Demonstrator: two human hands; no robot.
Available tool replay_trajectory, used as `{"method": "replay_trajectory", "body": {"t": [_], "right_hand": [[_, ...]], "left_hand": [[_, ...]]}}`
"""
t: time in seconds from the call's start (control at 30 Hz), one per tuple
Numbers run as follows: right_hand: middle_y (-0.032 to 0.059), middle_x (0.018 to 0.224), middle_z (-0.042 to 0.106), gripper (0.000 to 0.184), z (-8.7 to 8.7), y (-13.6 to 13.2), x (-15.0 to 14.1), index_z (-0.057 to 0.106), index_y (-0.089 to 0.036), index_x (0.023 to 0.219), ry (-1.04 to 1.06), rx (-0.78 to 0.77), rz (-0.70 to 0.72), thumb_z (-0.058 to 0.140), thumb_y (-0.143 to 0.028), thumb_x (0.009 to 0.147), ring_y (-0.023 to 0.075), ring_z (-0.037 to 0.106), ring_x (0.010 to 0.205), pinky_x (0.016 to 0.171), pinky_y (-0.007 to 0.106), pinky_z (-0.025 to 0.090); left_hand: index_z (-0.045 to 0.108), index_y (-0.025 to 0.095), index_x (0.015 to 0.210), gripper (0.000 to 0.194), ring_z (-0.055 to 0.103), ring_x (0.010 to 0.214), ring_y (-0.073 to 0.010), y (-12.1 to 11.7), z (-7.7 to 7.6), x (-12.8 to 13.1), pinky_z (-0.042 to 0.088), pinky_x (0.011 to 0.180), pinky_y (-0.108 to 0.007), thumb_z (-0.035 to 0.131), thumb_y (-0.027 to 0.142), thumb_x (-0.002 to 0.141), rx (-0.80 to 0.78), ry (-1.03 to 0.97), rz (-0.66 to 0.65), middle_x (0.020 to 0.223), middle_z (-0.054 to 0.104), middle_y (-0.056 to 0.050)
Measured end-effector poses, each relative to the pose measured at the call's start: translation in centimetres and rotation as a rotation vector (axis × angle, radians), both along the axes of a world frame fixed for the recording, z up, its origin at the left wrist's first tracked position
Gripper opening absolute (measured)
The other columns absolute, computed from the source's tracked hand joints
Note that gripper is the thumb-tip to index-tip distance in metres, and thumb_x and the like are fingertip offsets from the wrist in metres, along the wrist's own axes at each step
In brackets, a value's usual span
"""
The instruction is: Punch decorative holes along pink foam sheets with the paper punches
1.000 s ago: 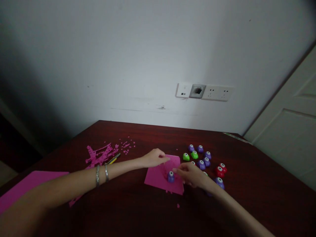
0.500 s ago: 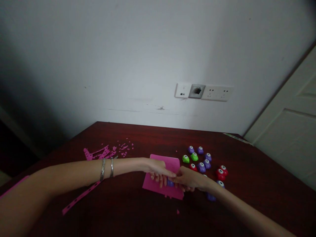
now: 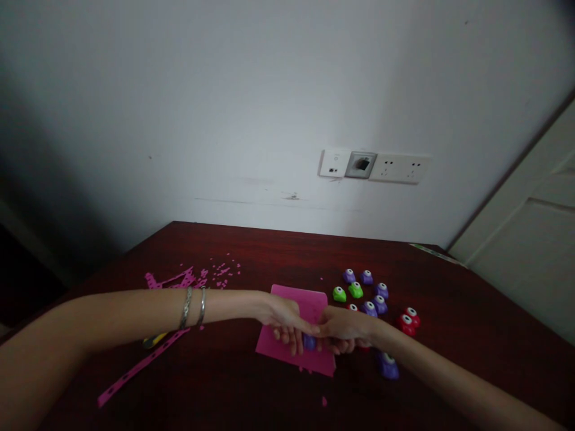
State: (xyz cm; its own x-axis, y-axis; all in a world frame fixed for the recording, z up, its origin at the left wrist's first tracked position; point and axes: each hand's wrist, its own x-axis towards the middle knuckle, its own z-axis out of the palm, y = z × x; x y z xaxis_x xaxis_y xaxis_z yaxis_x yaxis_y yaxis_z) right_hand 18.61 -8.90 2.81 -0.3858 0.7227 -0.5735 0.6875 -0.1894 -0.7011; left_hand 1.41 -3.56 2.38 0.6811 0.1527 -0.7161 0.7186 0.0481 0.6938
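A purple craft paper punch (image 3: pixel 309 342) sits at the near part of a pink sheet of paper (image 3: pixel 299 293). My left hand (image 3: pixel 287 320) grips it from the left, thumb across its top and fingers curled at its side. From the right, my right hand (image 3: pixel 344 326) closes on the same punch, its thumb meeting the left thumb. The two hands hide most of the punch, so I cannot tell how far the paper reaches into it. Another purple punch (image 3: pixel 388 366) stands just below my right wrist.
Several small punches stand right of the paper, among them a green punch (image 3: pixel 356 290) and a red punch (image 3: pixel 406 324). Pink scraps (image 3: pixel 222 269), a punched pink strip (image 3: pixel 139 366) and a partly covered yellow-and-black tool (image 3: pixel 154 340) lie left. A wall with sockets (image 3: pixel 399 168) borders the table.
Both hands keep their hold on the purple punch, with the thumbs pressed closer together over it. The view has shifted slightly, and the yellow-and-black tool now shows below my left forearm.
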Motion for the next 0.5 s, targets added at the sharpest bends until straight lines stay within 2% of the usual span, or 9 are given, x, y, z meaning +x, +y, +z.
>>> {"method": "replay_trajectory", "body": {"t": [0.07, 0.13, 0.33, 0.4, 0.5], "right_hand": [[-0.0063, 0.037, 0.042, 0.04, 0.5, 0.5, -0.2, 0.053, -0.016, 0.048, 0.033, -0.225, 0.029, 0.055, -0.045, 0.076, 0.0018, 0.023, 0.03, 0.03, 0.016, 0.013], [-0.007, 0.037, 0.041, 0.037, 1.0, 1.0, -0.4, 0.055, -0.015, 0.049, 0.046, -0.328, 0.033, 0.058, -0.042, 0.074, 0.0016, 0.022, 0.03, 0.031, 0.015, 0.011], [-0.009, 0.035, 0.035, 0.03, 1.0, 1.7, -0.3, 0.057, -0.015, 0.052, 0.118, -0.404, 0.057, 0.059, -0.035, 0.074, 0.0014, 0.017, 0.03, 0.03, 0.015, 0.009], [-0.0092, 0.035, 0.035, 0.03, 0.9, 1.7, -0.4, 0.056, -0.015, 0.05, 0.136, -0.414, 0.073, 0.055, -0.03, 0.076, 0.001, 0.016, 0.029, 0.029, 0.014, 0.009], [-0.0092, 0.034, 0.034, 0.032, 0.9, 1.8, -0.6, 0.053, -0.015, 0.048, 0.12, -0.404, 0.077, 0.05, -0.024, 0.077, 0.0008, 0.017, 0.028, 0.029, 0.014, 0.01]], "left_hand": [[0.066, 0.016, 0.058, 0.051, 0.045, 0.044, -0.0102, 0.3, -0.2, 0.0, 0.026, 0.037, -0.021, 0.058, 0.066, 0.065, -0.042, -0.01, -0.022, 0.059, 0.063, -0.008], [0.066, 0.016, 0.058, 0.05, 0.044, 0.044, -0.0103, 0.7, -0.5, 0.1, 0.024, 0.036, -0.021, 0.058, 0.065, 0.065, -0.075, -0.01, -0.038, 0.061, 0.063, -0.009], [0.061, 0.018, 0.046, 0.055, 0.025, 0.036, -0.0057, 1.2, -1.3, 0.5, 0.014, 0.032, -0.019, 0.054, 0.068, 0.067, -0.111, -0.046, -0.124, 0.055, 0.059, -0.009], [0.061, 0.019, 0.045, 0.055, 0.022, 0.036, -0.0053, 1.2, -1.4, 0.5, 0.012, 0.032, -0.019, 0.053, 0.069, 0.066, -0.12, -0.087, -0.154, 0.054, 0.058, -0.008], [0.059, 0.019, 0.044, 0.054, 0.021, 0.037, -0.005, 1.2, -1.7, 0.5, 0.012, 0.032, -0.018, 0.055, 0.068, 0.066, -0.126, -0.091, -0.124, 0.057, 0.06, -0.008]]}}
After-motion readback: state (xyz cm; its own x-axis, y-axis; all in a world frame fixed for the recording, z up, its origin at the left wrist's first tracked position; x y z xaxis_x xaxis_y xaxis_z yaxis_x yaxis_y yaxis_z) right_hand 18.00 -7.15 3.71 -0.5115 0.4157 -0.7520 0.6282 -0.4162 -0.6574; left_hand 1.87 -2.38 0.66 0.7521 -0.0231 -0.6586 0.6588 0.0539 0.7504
